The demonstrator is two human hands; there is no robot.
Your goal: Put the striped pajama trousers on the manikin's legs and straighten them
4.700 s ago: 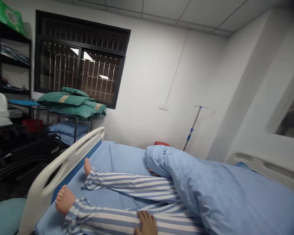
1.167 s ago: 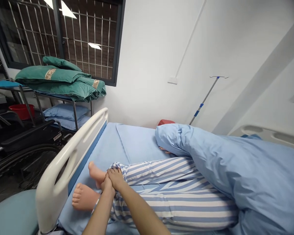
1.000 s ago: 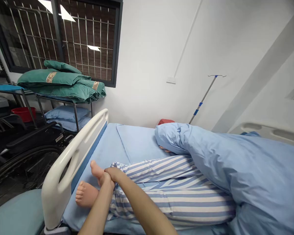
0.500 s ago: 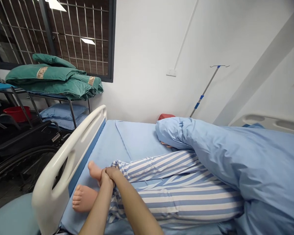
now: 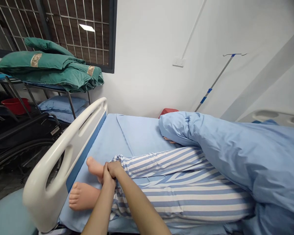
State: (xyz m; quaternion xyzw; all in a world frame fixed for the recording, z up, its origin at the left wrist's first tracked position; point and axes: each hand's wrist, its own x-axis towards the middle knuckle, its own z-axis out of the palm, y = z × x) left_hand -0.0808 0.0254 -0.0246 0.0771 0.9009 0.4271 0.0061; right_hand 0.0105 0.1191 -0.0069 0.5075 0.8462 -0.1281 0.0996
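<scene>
A manikin in blue-and-white striped trousers [image 5: 176, 199] lies on its back on the bed, its bare feet towards the footboard. My left hand [image 5: 107, 172] and my right hand [image 5: 114, 169] are close together around the ankle of the far leg, at the trouser cuff. Their fingers curl over the ankle and are partly hidden. The far foot [image 5: 94, 166] sticks out beyond my left hand, toes up. Nearer to me, the other foot [image 5: 83, 196] rests beside my left forearm. A light blue quilt [image 5: 225, 147], folded back, covers the manikin's upper part.
The white footboard [image 5: 71, 140] borders the bed on the left. Past it stand a wheelchair [image 5: 19, 137] and a rack with green folded quilts [image 5: 54, 70] and blue pillows [image 5: 61, 104]. An IV pole [image 5: 217, 81] rises by the wall, near a red object [image 5: 168, 111].
The camera view has tilted down and shifted a little, so the room sits higher in the picture. Both hands stay on the far ankle, with little visible movement of the leg.
</scene>
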